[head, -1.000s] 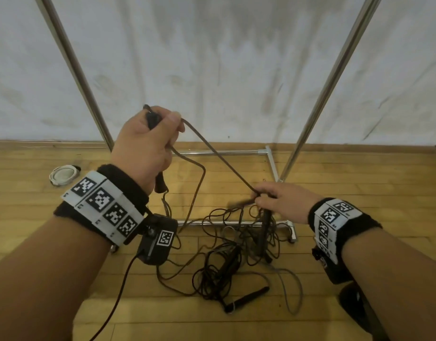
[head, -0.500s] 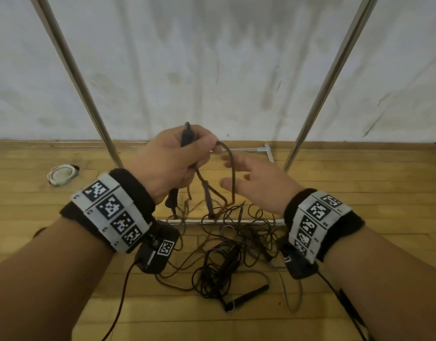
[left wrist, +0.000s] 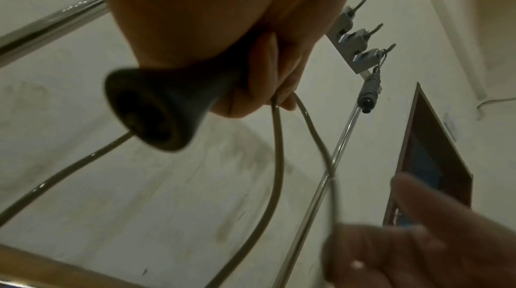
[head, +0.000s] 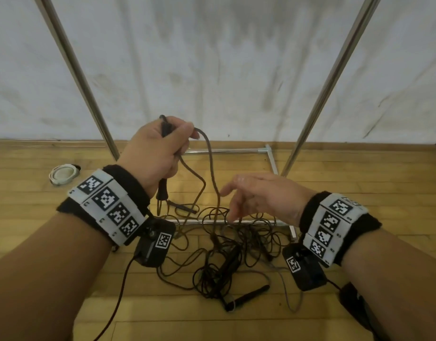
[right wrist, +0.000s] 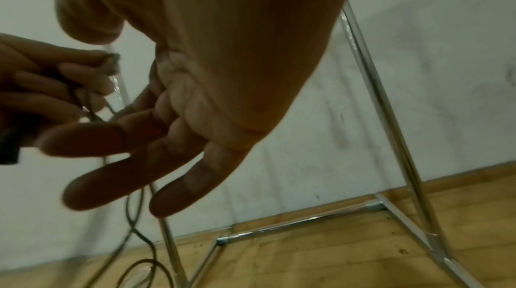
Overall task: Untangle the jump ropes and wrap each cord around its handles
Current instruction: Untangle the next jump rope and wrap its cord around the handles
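Observation:
My left hand (head: 157, 148) is raised and grips a black jump rope handle (head: 162, 190) upright, with loops of its dark cord (head: 210, 168) pinched against it; in the left wrist view the handle's flared end (left wrist: 156, 107) points at the camera. From the fist the cord falls to a tangled heap of ropes (head: 226, 252) on the wooden floor. My right hand (head: 256, 195) hovers just right of the hanging cord, fingers (right wrist: 111, 187) spread and relaxed, holding nothing. Another black handle (head: 249, 295) lies at the front of the heap.
A chrome rack frame (head: 330, 77) stands against the white wall, its base bars (head: 226, 151) on the floor round the heap. A roll of white tape (head: 63, 173) lies at the left. Cables run from both wrist cameras.
My right hand let go of the cord, rose toward the left fist, then dropped lower and opened. The left hand shifted right, then lifted, with more cord held at the handle.

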The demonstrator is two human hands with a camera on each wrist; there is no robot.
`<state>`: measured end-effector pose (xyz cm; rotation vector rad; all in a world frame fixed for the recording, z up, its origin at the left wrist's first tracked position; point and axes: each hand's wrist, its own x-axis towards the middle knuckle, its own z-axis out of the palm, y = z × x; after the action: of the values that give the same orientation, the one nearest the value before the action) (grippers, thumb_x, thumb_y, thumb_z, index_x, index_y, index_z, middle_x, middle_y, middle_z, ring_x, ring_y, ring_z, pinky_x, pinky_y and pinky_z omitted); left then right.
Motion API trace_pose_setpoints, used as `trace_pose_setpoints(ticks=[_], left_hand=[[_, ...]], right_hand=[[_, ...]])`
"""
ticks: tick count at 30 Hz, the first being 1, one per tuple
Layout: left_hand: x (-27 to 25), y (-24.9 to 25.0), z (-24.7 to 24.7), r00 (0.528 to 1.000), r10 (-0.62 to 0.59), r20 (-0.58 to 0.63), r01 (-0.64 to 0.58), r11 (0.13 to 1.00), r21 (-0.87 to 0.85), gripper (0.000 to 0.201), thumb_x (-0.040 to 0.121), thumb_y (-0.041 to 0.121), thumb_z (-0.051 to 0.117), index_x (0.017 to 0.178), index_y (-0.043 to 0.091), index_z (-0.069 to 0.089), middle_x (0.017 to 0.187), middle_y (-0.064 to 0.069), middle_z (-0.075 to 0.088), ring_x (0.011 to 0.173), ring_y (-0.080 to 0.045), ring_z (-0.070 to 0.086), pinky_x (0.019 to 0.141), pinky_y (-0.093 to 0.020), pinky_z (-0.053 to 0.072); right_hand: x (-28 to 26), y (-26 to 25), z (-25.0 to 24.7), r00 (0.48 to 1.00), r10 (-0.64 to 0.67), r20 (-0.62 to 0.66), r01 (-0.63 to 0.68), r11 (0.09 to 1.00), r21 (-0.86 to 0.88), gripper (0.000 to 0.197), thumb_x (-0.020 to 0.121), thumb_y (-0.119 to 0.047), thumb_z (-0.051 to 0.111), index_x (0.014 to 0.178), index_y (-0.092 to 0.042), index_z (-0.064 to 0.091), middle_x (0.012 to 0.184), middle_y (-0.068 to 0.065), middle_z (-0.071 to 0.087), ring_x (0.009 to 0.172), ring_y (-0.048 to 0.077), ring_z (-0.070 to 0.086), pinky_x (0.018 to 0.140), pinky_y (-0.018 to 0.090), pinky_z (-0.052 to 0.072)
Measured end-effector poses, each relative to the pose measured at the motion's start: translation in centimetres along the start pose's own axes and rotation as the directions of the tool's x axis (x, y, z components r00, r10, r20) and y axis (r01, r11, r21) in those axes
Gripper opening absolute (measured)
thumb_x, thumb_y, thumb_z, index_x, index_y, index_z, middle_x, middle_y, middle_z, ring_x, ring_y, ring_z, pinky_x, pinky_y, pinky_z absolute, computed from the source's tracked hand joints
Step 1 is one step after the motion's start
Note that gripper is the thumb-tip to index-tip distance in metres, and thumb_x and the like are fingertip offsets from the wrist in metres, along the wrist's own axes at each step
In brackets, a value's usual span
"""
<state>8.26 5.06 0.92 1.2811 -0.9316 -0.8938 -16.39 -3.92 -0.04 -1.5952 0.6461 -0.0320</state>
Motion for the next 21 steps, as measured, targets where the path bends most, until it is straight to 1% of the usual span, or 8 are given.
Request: trace_pose_setpoints(ticks=[4,7,11,14,15,17,19,21], left_hand=[[-0.6,-0.6,1.5,0.983,-0.086,0.165,0.074,0.994,0.078,0.017,0.095,0.042,0.071,0.091,0.027,0.079,0.067,0.006,0.056,0.043,-0.006,0.038,0.037,-0.018,0.032],[-0.9,-0.8,2.2,0.97,-0.095,0.222,0.076,0.993,0.094,0.017,0.093,0.043,0.072,0.092,0.027,0.079,0.067,0.005,0.057,0.044,-0.007,0.038,0.037,-0.018,0.032],[-0.4,-0.5,1.6,0.994,0.011,0.111,-0.008,1.0,-0.026,0.014,0.098,0.038,0.071,0.094,0.027,0.08,0.07,0.004,0.058,0.043,-0.008,0.037,0.037,-0.019,0.032],[0.0,-0.3,0.7,0.998,0.055,-0.04,-0.057,0.997,-0.054,0.015,0.1,0.036,0.07,0.09,0.03,0.078,0.075,0.002,0.062,0.045,-0.009,0.039,0.038,-0.02,0.033],[0.0,-0.4,0.5,0.995,0.054,-0.083,-0.055,0.998,-0.013,0.015,0.101,0.035,0.069,0.09,0.031,0.078,0.079,0.002,0.066,0.046,-0.009,0.042,0.039,-0.021,0.035],[0.0,-0.9,0.4,0.988,0.016,-0.151,0.012,0.984,0.18,0.007,0.101,0.035,0.069,0.102,0.035,0.076,0.086,0.007,0.072,0.051,-0.008,0.053,0.044,-0.022,0.042],[-0.2,-1.6,0.5,0.984,-0.078,-0.159,0.14,0.891,0.431,0.023,0.1,0.039,0.071,0.121,0.033,0.066,0.099,0.011,0.072,0.061,-0.005,0.064,0.051,-0.023,0.049],[-0.4,-2.2,0.8,0.973,-0.194,-0.127,0.231,0.791,0.567,0.041,0.097,0.042,0.073,0.132,0.028,0.056,0.103,0.005,0.071,0.067,-0.007,0.066,0.051,-0.019,0.05]], right_hand=[[0.2,-1.6,1.5,0.991,-0.102,-0.084,0.089,0.984,-0.152,0.027,0.097,-0.042,0.065,0.122,-0.033,0.063,0.101,0.004,0.075,0.09,0.017,0.076,0.089,0.034,0.061],[0.6,-1.9,2.0,0.963,-0.177,-0.203,0.098,0.932,-0.35,0.014,0.098,-0.044,0.062,0.108,-0.035,0.067,0.086,-0.006,0.074,0.077,0.006,0.072,0.08,0.03,0.058],[1.2,-0.1,1.6,0.966,-0.091,-0.241,-0.062,0.825,-0.562,0.016,0.102,-0.046,0.055,0.1,-0.035,0.066,0.08,-0.009,0.07,0.072,0.001,0.067,0.066,0.024,0.052],[1.4,2.0,0.5,0.958,0.044,-0.285,-0.23,0.712,-0.663,0.026,0.104,-0.047,0.049,0.093,-0.03,0.066,0.086,-0.006,0.068,0.079,0.011,0.065,0.067,0.027,0.05],[1.4,2.5,0.0,0.949,0.087,-0.302,-0.276,0.691,-0.669,0.032,0.105,-0.047,0.047,0.09,-0.028,0.068,0.088,-0.004,0.07,0.081,0.014,0.065,0.07,0.029,0.051],[1.3,3.0,-0.7,0.933,0.153,-0.327,-0.331,0.723,-0.607,0.037,0.105,-0.046,0.047,0.088,-0.024,0.073,0.091,0.0,0.073,0.082,0.018,0.069,0.071,0.031,0.056],[1.2,2.9,-1.1,0.924,0.19,-0.332,-0.331,0.832,-0.444,0.037,0.105,-0.043,0.05,0.091,-0.018,0.074,0.092,0.006,0.075,0.077,0.023,0.074,0.072,0.037,0.064],[1.0,2.2,-1.0,0.924,0.186,-0.333,-0.274,0.931,-0.242,0.037,0.105,-0.04,0.053,0.095,-0.01,0.073,0.093,0.014,0.076,0.078,0.029,0.077,0.077,0.046,0.065]])
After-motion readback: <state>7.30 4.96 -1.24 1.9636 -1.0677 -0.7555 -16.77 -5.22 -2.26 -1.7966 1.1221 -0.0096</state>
